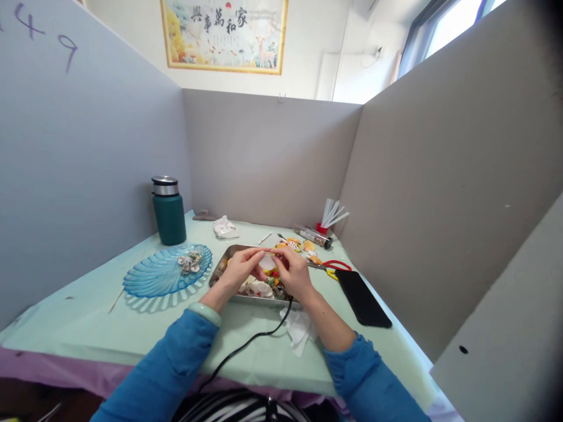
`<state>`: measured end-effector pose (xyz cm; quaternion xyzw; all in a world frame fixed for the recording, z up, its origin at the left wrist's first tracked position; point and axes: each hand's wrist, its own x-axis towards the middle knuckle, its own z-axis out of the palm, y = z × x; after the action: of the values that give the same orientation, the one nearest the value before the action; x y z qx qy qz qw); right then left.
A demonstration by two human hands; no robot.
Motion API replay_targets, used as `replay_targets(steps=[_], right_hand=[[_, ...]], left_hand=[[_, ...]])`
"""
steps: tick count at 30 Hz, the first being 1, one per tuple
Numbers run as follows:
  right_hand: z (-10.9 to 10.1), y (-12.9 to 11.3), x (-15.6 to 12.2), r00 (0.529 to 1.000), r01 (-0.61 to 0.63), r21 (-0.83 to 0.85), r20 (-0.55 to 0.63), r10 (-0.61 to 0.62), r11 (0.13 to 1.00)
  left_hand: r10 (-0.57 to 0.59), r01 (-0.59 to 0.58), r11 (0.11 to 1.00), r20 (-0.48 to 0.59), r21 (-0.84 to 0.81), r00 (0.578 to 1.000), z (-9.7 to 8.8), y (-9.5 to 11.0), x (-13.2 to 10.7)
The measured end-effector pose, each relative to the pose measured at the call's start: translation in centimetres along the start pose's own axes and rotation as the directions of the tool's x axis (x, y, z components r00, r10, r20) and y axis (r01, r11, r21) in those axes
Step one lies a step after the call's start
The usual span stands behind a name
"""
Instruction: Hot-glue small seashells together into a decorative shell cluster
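My left hand and my right hand meet over a metal tray, fingers pinched together at the tips. Between them shows a whitish, rounded, shell-like piece, partly hidden by the fingers. The tray below holds several pale shell-like pieces and small red, yellow and green bits, partly covered by my hands. A black cable runs from the tray's front edge near my right wrist towards me. Just in front of the tray lies a crumpled white tissue.
At left are a blue scalloped plate with a small shell-like heap and a green bottle. To the right lie a black phone and red-and-yellow-handled scissors. Behind stand white sticks in a red cup. Partitions enclose three sides.
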<state>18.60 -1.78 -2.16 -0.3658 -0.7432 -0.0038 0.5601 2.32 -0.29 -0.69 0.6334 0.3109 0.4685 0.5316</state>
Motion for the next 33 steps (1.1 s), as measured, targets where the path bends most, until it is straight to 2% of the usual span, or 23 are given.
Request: replay_targets(steps=[3, 9, 24, 33], right_hand=[[-0.02, -0.03, 0.05, 1.0, -0.004, 0.0, -0.002, 0.004, 1.0], [-0.02, 0.06, 0.14, 0.999, 0.022, 0.028, -0.028, -0.021, 0.999], [-0.19, -0.07, 0.21, 1.0, 0.026, 0.012, -0.001, -0.026, 1.0], [-0.09, -0.05, 0.12, 0.998, -0.043, -0.021, -0.043, 0.042, 0.999]], left_hand=[[0.031, -0.031, 0.999, -0.003, 0.026, 1.0, -0.05, -0.05, -0.01], [0.063, -0.061, 0.998, -0.093, 0.027, 0.994, -0.19, -0.24, 0.15], [0.097, -0.09, 0.993, -0.101, 0.077, 0.99, -0.34, -0.51, 0.41], [0.05, -0.054, 0.998, -0.103, -0.031, 0.993, 0.14, 0.19, -0.03]])
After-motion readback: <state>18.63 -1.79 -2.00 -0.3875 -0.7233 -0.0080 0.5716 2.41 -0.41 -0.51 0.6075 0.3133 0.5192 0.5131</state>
